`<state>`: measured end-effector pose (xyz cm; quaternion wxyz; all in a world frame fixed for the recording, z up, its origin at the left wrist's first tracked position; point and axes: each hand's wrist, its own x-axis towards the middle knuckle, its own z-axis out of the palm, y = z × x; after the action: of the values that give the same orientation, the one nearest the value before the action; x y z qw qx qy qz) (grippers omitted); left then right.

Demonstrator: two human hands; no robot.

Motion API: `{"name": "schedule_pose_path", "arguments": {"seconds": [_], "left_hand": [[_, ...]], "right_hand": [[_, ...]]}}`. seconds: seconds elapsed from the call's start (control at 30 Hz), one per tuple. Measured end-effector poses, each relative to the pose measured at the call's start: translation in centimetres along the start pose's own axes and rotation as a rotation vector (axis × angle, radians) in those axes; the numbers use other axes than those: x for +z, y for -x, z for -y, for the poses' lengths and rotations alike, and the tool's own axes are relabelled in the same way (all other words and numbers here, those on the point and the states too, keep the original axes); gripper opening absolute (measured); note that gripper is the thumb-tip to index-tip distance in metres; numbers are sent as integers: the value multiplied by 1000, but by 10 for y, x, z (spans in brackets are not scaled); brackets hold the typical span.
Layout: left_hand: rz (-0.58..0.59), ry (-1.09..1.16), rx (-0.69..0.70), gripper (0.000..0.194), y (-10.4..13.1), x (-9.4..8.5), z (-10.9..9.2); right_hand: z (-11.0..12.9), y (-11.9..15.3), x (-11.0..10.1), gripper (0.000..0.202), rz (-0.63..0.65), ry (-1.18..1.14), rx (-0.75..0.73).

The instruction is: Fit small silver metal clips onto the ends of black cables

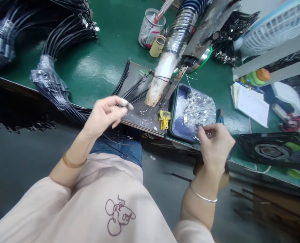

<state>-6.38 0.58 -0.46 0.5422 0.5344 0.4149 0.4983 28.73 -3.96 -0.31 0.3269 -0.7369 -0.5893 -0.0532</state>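
My left hand (106,113) is closed in a pinch at the table's front edge, with pale coverings on the thumb and index fingertips. Whatever lies between those fingertips is too small to make out. Thin black cables (136,84) with metal ends lie just beyond it on a dark metal plate (140,116). Over the front right of a blue tray (176,126), my right hand (215,143) pinches a small metal piece (200,126). A clear bag of small shiny parts (200,108) rests in the tray. A yellow clip (164,120) sits between the hands.
Bundled black cables (51,76) hang over the table edge at left. A wrapped hose (162,74) and a soldering iron (175,84) slant down from above. Behind stand a cup (145,32) and a solder spool. Pliers (220,115), papers (251,104) and a black fan (271,150) lie right.
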Motion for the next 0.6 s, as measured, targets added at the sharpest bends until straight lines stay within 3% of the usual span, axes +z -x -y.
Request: {"name": "schedule_pose_path", "arguments": {"seconds": [0.1, 0.17, 0.27, 0.43, 0.6], "left_hand": [[478, 94, -167, 12, 8, 9, -7], [620, 157, -225, 13, 9, 20, -7], [536, 237, -274, 15, 7, 41, -2], [263, 202, -207, 14, 9, 63, 5], [211, 151, -145, 14, 16, 67, 7]], "right_hand": [[25, 8, -4, 15, -164, -140, 16], [45, 14, -5, 13, -252, -263, 31], [75, 27, -3, 15, -238, -460, 54], [104, 52, 11, 14, 16, -713, -29], [114, 59, 32, 14, -141, -595, -186]]}}
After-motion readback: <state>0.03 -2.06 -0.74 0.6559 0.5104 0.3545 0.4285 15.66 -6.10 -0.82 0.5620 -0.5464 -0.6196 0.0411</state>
